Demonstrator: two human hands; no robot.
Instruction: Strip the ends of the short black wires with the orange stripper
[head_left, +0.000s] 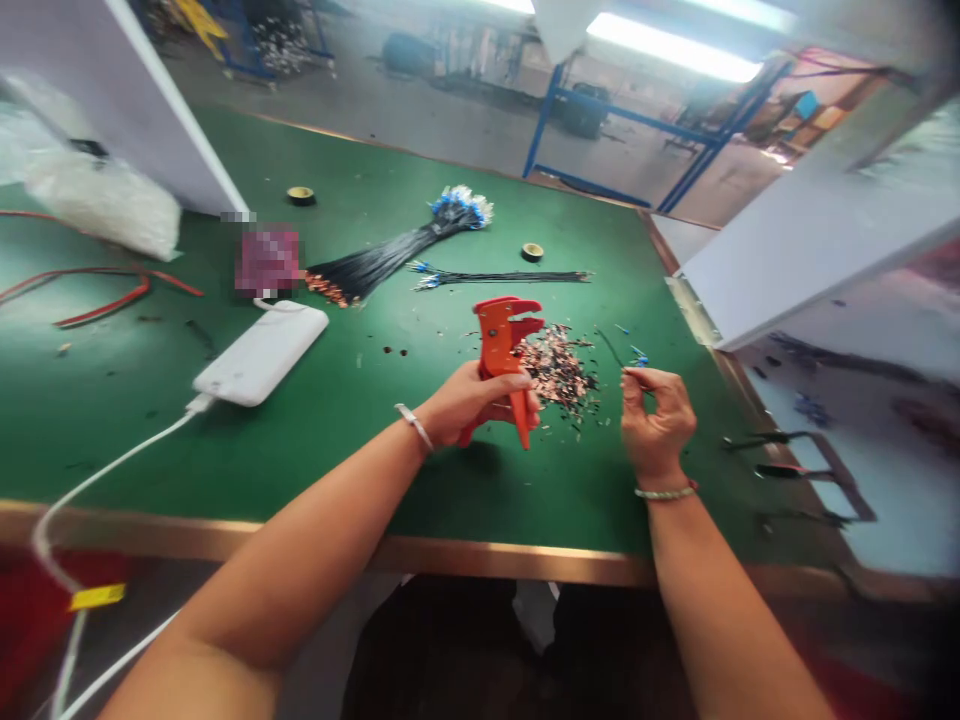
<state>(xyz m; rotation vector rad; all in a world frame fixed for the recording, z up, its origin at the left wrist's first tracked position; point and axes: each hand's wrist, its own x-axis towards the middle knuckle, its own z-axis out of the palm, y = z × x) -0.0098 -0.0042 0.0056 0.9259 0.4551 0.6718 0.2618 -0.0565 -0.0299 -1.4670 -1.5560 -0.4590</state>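
Wire stripper [504, 345], orange-red, is held in the left hand [476, 405]. The left grip is clamped around the tool's handles, with the head of the tool pointing to 12 o'clock, just above the green tabletop [150, 440].

Right hand [656, 425] is at 3 o'clock from the left hand and raised over the tabletop. Its grip is together, thumb against forefinger. Whatever lies between them is too thin to identify. Thin dark wire [611, 347] lies at 11 o'clock from the right hand, close to the fingertips; contact cannot be confirmed. Blue wire terminals [638, 356] lie at 12 o'clock from that hand.

Scrap pile [556, 368], made of copper strands and cut insulation, lies between the hands, touching neither.

Further items on the tabletop, measured from the wire stripper:
- 9 o'clock: white power bank [261, 353], with white cable [112, 480] running off the near edge.
- 11 o'clock: large bundle of black wires [375, 262] with copper and blue ends.
- 12 o'clock: smaller bundle of black wires [495, 277] with blue terminals, and tape roll [532, 252].
- 10 o'clock: second tape roll [301, 196], red wires [97, 295] and white plastic bag [105, 205].
- 3 o'clock: dark hand tool [780, 450], blurred, beside the right edge.
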